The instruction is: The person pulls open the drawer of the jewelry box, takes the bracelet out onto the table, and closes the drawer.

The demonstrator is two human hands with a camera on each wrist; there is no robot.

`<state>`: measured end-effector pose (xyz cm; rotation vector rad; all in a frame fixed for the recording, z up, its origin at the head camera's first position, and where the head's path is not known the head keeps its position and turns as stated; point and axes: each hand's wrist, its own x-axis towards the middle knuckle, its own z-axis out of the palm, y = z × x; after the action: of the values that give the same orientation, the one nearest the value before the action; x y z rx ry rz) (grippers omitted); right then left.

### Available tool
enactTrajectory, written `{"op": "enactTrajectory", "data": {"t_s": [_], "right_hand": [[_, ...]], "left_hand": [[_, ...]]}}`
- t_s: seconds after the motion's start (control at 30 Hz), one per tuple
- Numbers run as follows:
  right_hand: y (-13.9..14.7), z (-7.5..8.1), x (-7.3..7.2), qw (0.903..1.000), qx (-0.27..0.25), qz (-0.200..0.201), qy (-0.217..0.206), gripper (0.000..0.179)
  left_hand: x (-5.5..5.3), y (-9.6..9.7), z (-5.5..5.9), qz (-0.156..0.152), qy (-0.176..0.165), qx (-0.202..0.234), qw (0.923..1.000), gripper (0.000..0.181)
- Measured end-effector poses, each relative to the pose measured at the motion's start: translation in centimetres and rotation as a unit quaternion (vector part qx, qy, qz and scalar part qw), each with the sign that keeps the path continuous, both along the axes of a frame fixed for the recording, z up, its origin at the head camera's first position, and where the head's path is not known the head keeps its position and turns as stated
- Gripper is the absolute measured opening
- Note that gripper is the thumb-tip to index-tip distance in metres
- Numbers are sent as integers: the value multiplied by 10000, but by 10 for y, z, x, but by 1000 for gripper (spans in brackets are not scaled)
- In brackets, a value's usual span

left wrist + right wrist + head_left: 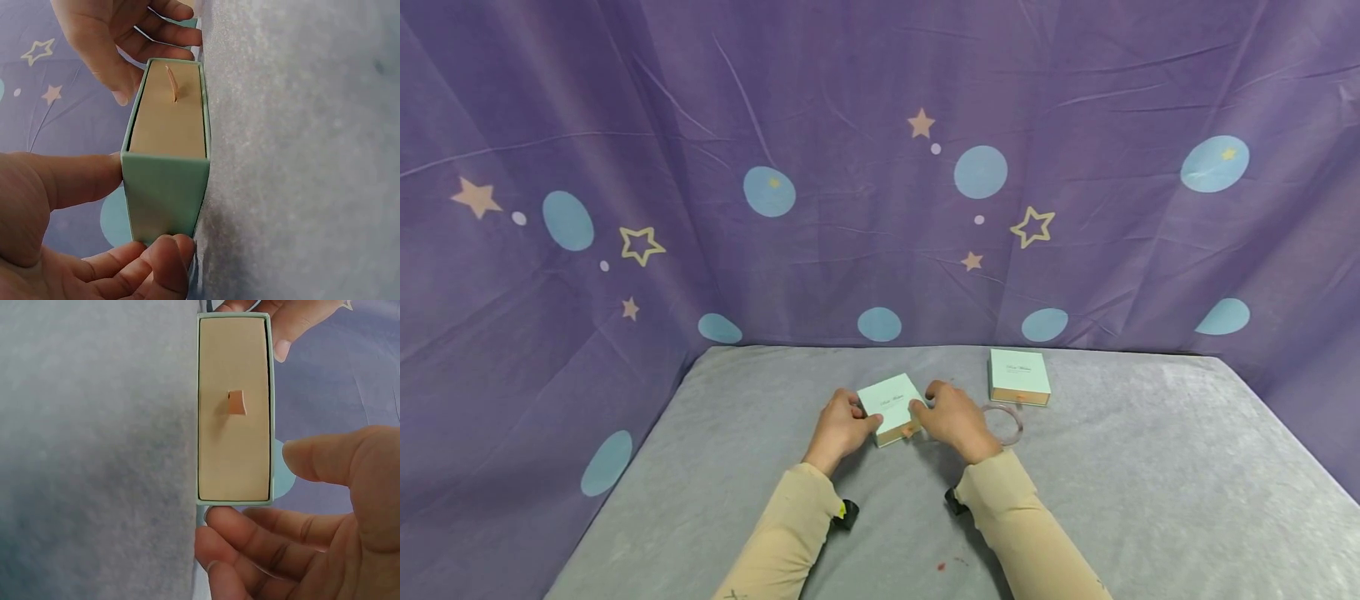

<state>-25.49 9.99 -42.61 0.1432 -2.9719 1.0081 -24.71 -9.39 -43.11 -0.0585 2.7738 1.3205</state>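
A small mint-green drawer box (887, 398) with printed lettering on top lies on the table between both hands. Its tan drawer front (232, 459) faces the person, is flush with the sleeve, and carries a short orange ribbon tab (237, 402). My left hand (841, 425) holds the box's left side, thumb at the top edge and curled fingers against the side wall, as the left wrist view shows. On the other side, my right hand (957, 418) has its thumb over the top right corner and bent fingers along the right wall.
A second mint-green drawer box (1019, 373) stands at the back right. Just in front of it lies a pale pinkish bangle (1020, 427), partly behind the right hand. Grey cloth covers the table (1150, 467), and a purple patterned curtain (865, 250) hangs behind and along the sides.
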Motion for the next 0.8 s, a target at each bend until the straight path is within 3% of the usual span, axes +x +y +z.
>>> {"op": "enactTrajectory", "data": {"t_s": [0.4,0.8], "right_hand": [[-2,2,3,9999,-54,25,-85,46],[-3,0,2,9997,-11,89,-226,51]], "left_hand": [[0,1,0,-38,36,-31,10000,38],[-2,1,-1,-64,45,-98,9999,40]]}}
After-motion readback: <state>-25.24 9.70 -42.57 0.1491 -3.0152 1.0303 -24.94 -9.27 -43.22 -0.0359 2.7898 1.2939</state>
